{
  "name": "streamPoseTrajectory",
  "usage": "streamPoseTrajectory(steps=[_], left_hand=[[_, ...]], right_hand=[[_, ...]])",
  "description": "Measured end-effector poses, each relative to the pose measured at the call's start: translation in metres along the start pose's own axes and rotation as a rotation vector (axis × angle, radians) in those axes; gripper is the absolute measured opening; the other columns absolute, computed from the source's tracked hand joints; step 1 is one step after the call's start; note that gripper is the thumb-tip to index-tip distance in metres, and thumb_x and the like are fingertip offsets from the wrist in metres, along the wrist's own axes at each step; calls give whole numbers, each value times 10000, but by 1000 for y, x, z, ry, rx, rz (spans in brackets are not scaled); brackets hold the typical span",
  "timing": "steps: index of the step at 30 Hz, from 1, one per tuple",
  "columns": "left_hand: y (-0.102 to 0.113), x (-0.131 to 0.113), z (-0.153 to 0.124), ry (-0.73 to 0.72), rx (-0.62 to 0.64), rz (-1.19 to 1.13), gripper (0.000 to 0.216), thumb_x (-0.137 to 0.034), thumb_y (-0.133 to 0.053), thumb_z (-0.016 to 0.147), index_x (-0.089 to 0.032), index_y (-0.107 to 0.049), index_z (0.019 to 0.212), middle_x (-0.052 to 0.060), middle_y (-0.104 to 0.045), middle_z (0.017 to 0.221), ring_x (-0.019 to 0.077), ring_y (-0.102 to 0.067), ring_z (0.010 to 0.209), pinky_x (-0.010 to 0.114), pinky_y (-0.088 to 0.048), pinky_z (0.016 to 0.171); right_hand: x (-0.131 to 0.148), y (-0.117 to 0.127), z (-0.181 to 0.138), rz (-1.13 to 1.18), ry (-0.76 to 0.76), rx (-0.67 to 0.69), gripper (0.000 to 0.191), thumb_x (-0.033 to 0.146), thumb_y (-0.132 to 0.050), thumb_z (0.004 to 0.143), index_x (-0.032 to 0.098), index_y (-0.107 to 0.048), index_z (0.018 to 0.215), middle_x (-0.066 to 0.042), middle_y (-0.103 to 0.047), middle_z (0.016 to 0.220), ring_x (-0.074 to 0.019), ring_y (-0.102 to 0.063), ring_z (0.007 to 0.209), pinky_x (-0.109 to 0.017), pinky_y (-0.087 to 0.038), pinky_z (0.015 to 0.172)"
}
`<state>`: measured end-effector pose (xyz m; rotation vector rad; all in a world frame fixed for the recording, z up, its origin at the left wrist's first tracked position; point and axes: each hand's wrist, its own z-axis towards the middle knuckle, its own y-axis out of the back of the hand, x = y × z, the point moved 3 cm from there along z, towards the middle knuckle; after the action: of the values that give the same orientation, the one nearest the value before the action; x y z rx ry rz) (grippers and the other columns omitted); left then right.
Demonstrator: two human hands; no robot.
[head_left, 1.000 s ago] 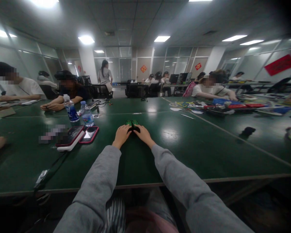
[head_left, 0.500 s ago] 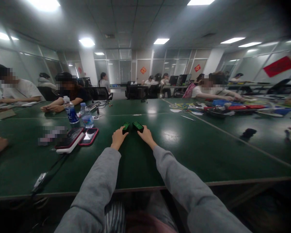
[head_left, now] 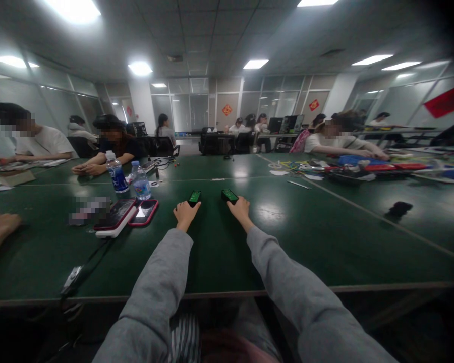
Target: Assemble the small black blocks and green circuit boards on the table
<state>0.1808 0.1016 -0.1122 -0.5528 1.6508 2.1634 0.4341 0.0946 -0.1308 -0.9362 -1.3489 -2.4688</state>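
My left hand (head_left: pixel 185 214) is closed around a small black box with a lit green face (head_left: pixel 194 196). A like black box with a green face (head_left: pixel 229 195) is in my right hand (head_left: pixel 241 207), the thumb along its near side. The two boxes are apart, held over the middle of the green table (head_left: pixel 215 252), each tilted a little. What the green faces show is too small to read. Whether the boxes touch the tabletop, I cannot tell.
Left of my hands lie a red-edged phone (head_left: pixel 144 212) and another phone on a white block (head_left: pixel 115 222) with a cable. Two bottles (head_left: pixel 141 182) stand behind them. A small dark object (head_left: pixel 400 208) lies right. Tools and wires (head_left: pixel 363 169) cover the far right, near a seated person.
My hands have moved apart, the right one shifting to the right with its box, so the gap between the two boxes is wider. The view has turned slightly left.
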Motion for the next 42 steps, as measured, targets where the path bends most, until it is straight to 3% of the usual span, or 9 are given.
streamPoseTrajectory(steps=[8, 14, 19, 25, 30, 33, 36, 42], left_hand=[[-1, 6, 4, -56, -69, -180, 610, -502, -596, 844, -227, -444, 1367, 153, -633, 1226, 291, -593, 1136, 398, -451, 912], [-10, 17, 24, 53, -17, -360, 643, -548, -659, 777, -198, -506, 1295, 133, -630, 1241, 265, -593, 1141, 340, -463, 905], [-15, 22, 30, 142, -3, -434, 533, -565, -521, 866, -191, -554, 1244, 132, -642, 1221, 254, -613, 1110, 343, -472, 894], [-19, 26, 31, 147, -47, -513, 403, -386, -588, 855, -272, -576, 1242, 56, -648, 1225, 213, -621, 1086, 332, -478, 894], [-12, 22, 28, 39, -117, -478, 395, -291, -660, 812, -274, -612, 1203, 36, -664, 1191, 200, -619, 1060, 340, -476, 900], [-2, 11, 21, -137, -196, -326, 348, -245, -657, 814, -261, -641, 1162, 47, -658, 1178, 226, -582, 1090, 391, -451, 934], [4, -3, 10, -332, -244, -134, 310, -187, -636, 820, -256, -666, 1121, 66, -625, 1187, 251, -529, 1122, 426, -430, 948], [2, -28, -11, -686, -177, 121, 438, -101, -663, 784, -280, -627, 1182, 75, -513, 1262, 256, -450, 1161, 426, -419, 957]], right_hand=[[-5, 0, 3, 86, 34, -35, 517, 336, -584, 788, 125, -479, 1248, -164, -580, 1108, -282, -555, 1054, -411, -428, 944], [-25, -7, 18, 465, -171, -57, 538, 346, -678, 674, 185, -532, 1167, -63, -606, 1014, -206, -592, 929, -344, -481, 853], [-36, -19, 29, 709, -219, -1, 581, 323, -731, 595, 188, -539, 1126, -28, -627, 977, -160, -602, 814, -286, -505, 739], [-35, -20, 31, 730, -223, -83, 428, 449, -620, 705, 160, -585, 1020, -58, -631, 952, -179, -601, 838, -297, -502, 747], [-32, -16, 31, 710, -193, -117, 355, 321, -561, 713, 162, -605, 1027, -59, -632, 964, -186, -587, 882, -337, -487, 844], [-24, -4, 25, 566, -28, -161, 357, 253, -556, 709, 160, -622, 1047, -79, -616, 1008, -208, -557, 964, -376, -456, 922], [-8, 11, 14, 280, 283, -195, 354, 181, -536, 739, 153, -627, 1080, -115, -567, 1103, -226, -509, 1062, -377, -427, 971], [30, 13, -14, -128, 766, -31, 549, -3, -408, 760, 144, -522, 1277, -112, -490, 1311, -223, -412, 1236, -369, -360, 1050]])
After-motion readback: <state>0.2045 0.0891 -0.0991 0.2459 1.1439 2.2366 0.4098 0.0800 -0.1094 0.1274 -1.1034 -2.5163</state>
